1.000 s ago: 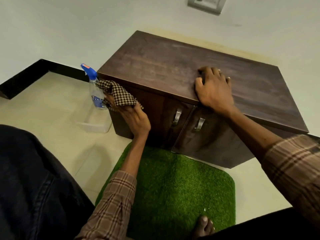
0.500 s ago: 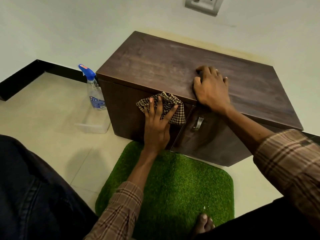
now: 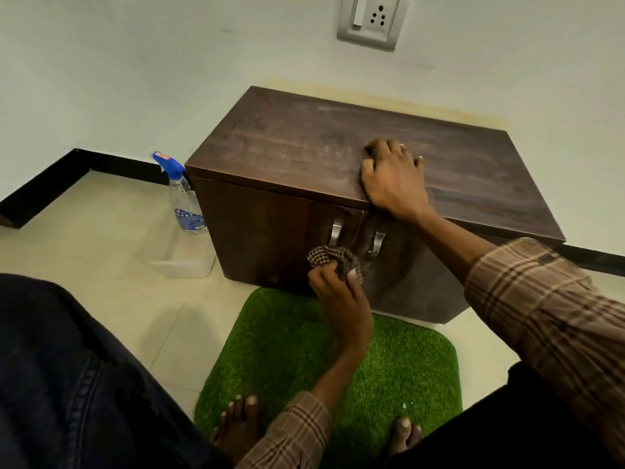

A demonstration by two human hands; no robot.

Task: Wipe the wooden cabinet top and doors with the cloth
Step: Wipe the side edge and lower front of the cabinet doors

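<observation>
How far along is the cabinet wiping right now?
In hand: the left hand presses the cloth low on the left door, beside its handle. The right hand rests flat on the cabinet top, which shows faint streaks, so it may be wiped. The right door looks left.

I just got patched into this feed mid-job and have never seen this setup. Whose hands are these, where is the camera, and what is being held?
There is no machine: a person works with bare hands, and the single camera sits on their head, looking forward and down. Their left hand grips a bunched checked cloth against the cabinet door, just below the metal handles. Their right hand lies flat on the wooden cabinet top, holding nothing. A spray bottle stands on the floor to the left of the cabinet, beside a clear container. A green grass mat lies in front, with the person's bare toes on it.
</observation>
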